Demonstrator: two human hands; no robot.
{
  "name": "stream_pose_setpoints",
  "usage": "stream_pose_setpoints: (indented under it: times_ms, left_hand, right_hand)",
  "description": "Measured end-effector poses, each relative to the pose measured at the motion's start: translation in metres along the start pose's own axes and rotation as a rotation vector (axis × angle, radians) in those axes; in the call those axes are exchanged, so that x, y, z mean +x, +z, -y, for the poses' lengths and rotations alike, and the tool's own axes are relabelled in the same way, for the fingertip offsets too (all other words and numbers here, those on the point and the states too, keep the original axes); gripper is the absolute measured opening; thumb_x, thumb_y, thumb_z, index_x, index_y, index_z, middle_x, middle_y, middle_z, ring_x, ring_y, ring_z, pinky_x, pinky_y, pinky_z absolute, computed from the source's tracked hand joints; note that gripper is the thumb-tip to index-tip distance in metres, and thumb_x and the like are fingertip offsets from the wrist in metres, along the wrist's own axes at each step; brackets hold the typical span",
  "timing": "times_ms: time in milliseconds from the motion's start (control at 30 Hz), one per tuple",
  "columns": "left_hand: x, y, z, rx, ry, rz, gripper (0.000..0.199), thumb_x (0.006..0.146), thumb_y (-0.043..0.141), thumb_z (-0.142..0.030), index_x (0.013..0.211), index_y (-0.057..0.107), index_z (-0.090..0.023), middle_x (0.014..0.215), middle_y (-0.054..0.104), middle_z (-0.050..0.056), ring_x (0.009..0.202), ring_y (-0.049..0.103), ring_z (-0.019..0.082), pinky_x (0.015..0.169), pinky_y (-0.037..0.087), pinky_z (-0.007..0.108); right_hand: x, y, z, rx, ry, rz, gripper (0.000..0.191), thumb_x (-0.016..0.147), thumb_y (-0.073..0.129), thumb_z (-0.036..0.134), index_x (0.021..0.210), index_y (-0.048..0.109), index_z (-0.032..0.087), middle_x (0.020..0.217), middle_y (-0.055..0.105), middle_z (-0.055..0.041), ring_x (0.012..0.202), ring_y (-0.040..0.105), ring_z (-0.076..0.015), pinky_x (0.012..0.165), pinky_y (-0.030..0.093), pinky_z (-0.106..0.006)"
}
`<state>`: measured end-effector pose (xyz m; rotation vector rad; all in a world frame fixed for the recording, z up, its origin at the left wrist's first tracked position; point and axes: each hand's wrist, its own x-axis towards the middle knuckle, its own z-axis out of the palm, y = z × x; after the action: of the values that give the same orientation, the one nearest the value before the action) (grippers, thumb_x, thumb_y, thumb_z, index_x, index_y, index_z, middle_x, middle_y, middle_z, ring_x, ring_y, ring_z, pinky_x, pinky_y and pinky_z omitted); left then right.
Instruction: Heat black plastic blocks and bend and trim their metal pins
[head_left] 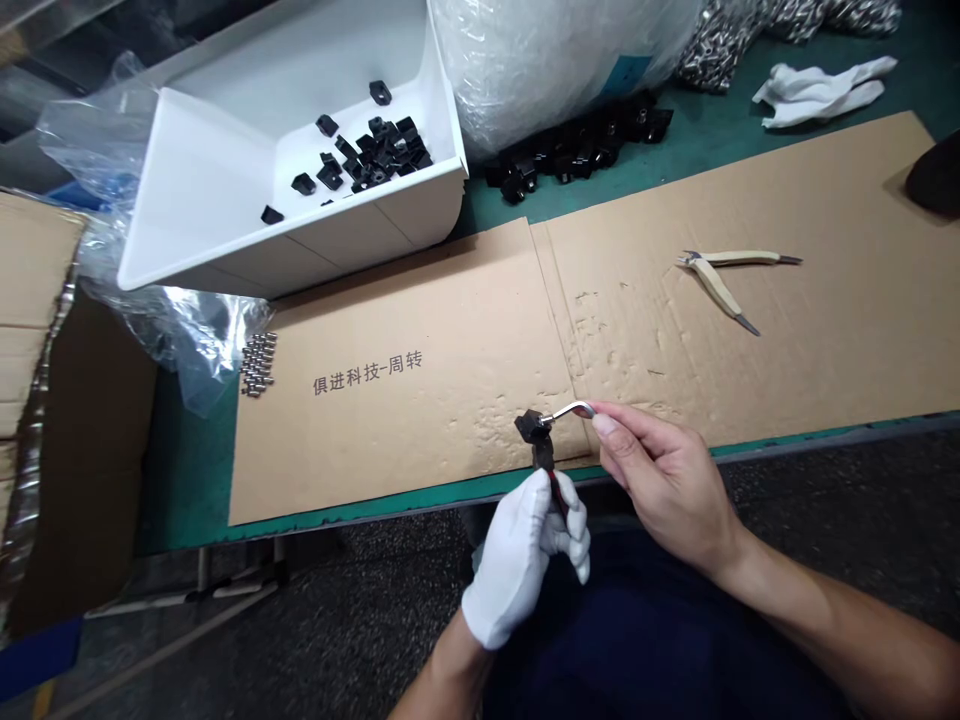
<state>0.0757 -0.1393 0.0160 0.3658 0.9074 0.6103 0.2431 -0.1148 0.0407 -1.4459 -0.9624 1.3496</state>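
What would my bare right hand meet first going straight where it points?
Probably the small black block at the tip of the bent silver metal key your right hand holds, though depth is unclear.

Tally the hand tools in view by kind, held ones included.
Cream-handled pliers: 1
Angled metal key, in the right hand: 1
Red-handled tool, in the left hand: 1
Total: 3
Dark object at the right edge: unclear, not counted.

From here I see a white-gloved left hand (525, 550) gripping dark pliers with red handles (553, 480), a small black block (532, 427) at their tip; the bare right hand (664, 480) holds a bent silver hex key (571, 408) against it.
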Motion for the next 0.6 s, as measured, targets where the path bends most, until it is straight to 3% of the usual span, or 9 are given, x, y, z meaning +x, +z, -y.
stream_pose_setpoints:
  times_ms: [167, 367, 600]
  left_hand:
    - [0.0002, 0.0059, -0.0004, -0.086, 0.017, 0.036, 0.043, 0.104, 0.034, -0.052, 0.094, 0.056, -0.017, 0.069, 0.056, 0.000, 0.050, 0.053, 0.012, 0.046, 0.050, 0.026]
    - [0.0023, 0.0069, 0.0040, -0.089, 0.011, 0.042, 0.044, 0.103, 0.035, -0.054, 0.093, 0.055, -0.017, 0.068, 0.055, 0.000, 0.050, 0.054, 0.013, 0.046, 0.050, 0.027]
    - [0.0002, 0.0032, 0.0004, 0.032, -0.029, -0.005, 0.043, 0.102, 0.038, -0.055, 0.093, 0.056, -0.017, 0.070, 0.055, 0.000, 0.051, 0.053, 0.012, 0.047, 0.049, 0.026]
  right_hand:
    - [-0.0037, 0.0043, -0.0064, 0.027, -0.020, -0.013, 0.028, 0.103, 0.054, 0.038, 0.118, 0.072, 0.023, 0.060, 0.042, 0.0056, 0.054, 0.038, -0.0102, 0.049, 0.032, -0.025]
    - [-0.0038, 0.0078, -0.0107, -0.064, -0.090, -0.043, 0.026, 0.102, 0.057, 0.033, 0.120, 0.073, 0.024, 0.063, 0.050, 0.0046, 0.057, 0.046, -0.0106, 0.054, 0.039, -0.025]
    - [0.0005, 0.0009, -0.0075, -0.068, 0.004, 0.013, 0.032, 0.101, 0.054, 0.041, 0.116, 0.073, 0.019, 0.063, 0.045, 0.0033, 0.056, 0.041, -0.0124, 0.051, 0.034, -0.026]
